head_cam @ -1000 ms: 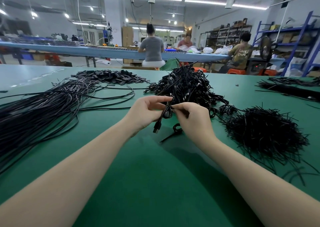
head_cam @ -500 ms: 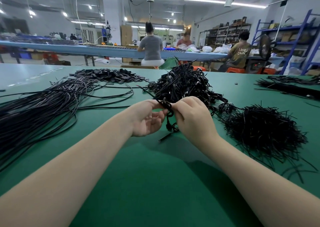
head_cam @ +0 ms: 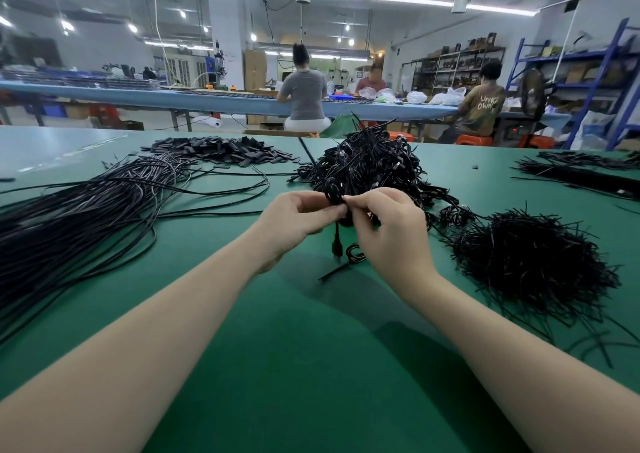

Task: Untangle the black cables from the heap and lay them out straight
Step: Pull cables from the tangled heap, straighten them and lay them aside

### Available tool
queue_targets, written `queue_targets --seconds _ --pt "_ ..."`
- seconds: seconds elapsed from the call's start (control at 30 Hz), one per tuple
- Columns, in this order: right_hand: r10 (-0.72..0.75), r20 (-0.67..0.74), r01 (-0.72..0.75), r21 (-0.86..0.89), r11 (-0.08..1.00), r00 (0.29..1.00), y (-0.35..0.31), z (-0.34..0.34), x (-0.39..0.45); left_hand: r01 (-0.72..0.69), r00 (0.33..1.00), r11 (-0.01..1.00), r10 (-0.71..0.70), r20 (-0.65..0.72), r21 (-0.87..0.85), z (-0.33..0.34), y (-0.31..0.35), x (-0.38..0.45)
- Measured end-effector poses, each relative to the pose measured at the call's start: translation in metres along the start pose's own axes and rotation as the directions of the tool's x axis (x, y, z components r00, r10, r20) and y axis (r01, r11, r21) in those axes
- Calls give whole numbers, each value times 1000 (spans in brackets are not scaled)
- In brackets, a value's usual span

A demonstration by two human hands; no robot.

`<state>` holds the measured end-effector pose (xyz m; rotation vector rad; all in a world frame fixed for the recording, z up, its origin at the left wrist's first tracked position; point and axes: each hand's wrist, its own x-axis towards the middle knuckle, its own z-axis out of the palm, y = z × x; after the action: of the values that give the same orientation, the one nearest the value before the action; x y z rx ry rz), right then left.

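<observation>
While both hands are meeting just in front of the heap (head_cam: 367, 165), the left hand (head_cam: 294, 220) and right hand (head_cam: 388, 224) are pinching one coiled cable (head_cam: 333, 189) between curled fingers, its plug end (head_cam: 336, 248) hanging straight down toward the worktop (head_cam: 277, 348).

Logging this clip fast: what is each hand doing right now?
Left hand: pinching the coiled black cable.
Right hand: fingers pinching the same cable.
</observation>
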<state>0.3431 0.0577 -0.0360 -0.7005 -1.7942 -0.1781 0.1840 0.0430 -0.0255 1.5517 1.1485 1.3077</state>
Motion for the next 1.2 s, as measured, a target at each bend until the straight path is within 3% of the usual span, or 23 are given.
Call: queue_targets --seconds 0.07,0.17,0.23,0.3,0.37,0.47,0.57,0.67,0.77,0.83,0.9,0.97,1.0,1.1,1.2 --pt "-32 5 32 -26 999 999 1 -1 0 76 997 997 -76 -2 -34 3 3 -1" --pt "-158 40 162 -104 981 987 0 -5 0 235 970 941 -244 -6 -246 10 13 -1" --pt "-294 58 300 -148 942 954 -1 -7 4 407 912 776 -378 161 -481 5 20 -3" --pt "-381 39 382 -178 907 924 -3 -8 9 513 859 600 -360 365 -615 -5 25 -5" --pt "-394 24 392 -183 902 919 -3 -8 9 503 862 596 -297 410 -626 -8 25 -7" --pt "-320 50 324 -147 935 946 -1 -4 -2 446 889 772 -323 325 -453 -3 17 -4" --pt "-313 72 320 -145 936 947 -3 -5 -3 306 951 933 -308 22 -191 -1 -4 1" --pt "-488 75 493 -177 852 870 -20 -6 9 106 957 994 -106 -270 -13 -13 -30 1" --pt "-621 63 620 -199 759 781 -35 -5 34 58 955 970 15 -295 237 -17 -45 1" --pt "-534 77 530 -299 793 842 -29 -5 67 79 970 939 5 -244 334 -14 -49 3" --pt "-165 192 240 -485 841 967 -9 -6 107 98 976 906 -7 -217 411 -13 -51 3" --pt "235 230 -41 -625 779 944 11 -8 131 90 976 891 11 -219 446 -14 -50 2" --pt "338 238 -127 -617 777 910 16 -5 132 86 972 885 26 -233 458 -15 -49 2" --pt "252 292 -58 -541 839 923 5 10 93 107 955 784 89 -282 611 -13 -50 0" --pt "251 439 -9 -484 875 863 -10 27 18 252 942 556 46 -332 792 -9 -53 -2"
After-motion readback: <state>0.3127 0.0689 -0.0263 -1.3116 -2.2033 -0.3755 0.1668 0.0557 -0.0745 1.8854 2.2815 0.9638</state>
